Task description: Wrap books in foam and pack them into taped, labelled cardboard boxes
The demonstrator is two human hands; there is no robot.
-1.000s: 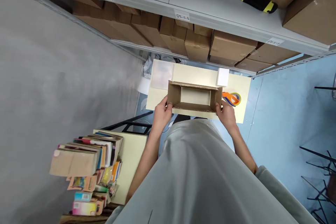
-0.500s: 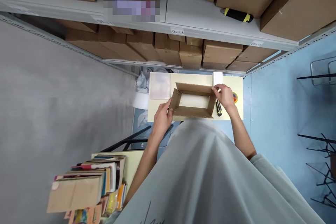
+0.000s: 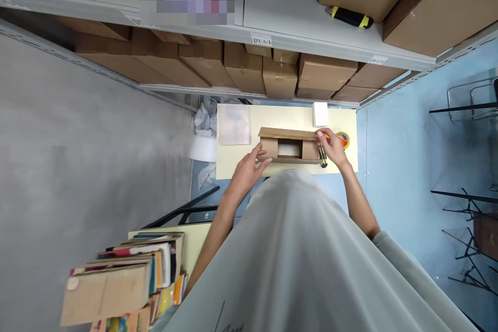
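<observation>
A brown cardboard box (image 3: 269, 148) lies on the pale yellow table in front of me. Both its short end flaps are folded inward, and a gap between them shows the inside. The long back flap stands up, tilted. My left hand (image 3: 247, 168) is at the box's left end, thumb and fingers apart, fingertips touching the cardboard. At the right end, my right hand (image 3: 331, 149) pinches the back corner by the long flap. A black and yellow box cutter (image 3: 323, 158) lies beside the box, close to my right hand.
On the table (image 3: 233, 161) are a clear plastic sheet (image 3: 235, 124), a white small box (image 3: 320, 114) and a tape roll (image 3: 344, 139). Shelves of cardboard boxes (image 3: 280, 78) hang over the back; another cutter (image 3: 350, 17) lies there. Stacked books (image 3: 105, 290) stand at lower left.
The box's short end flaps have folded inward over the opening. My left hand has moved right over the left end, its fingers spreading. My right hand stays at the right end.
</observation>
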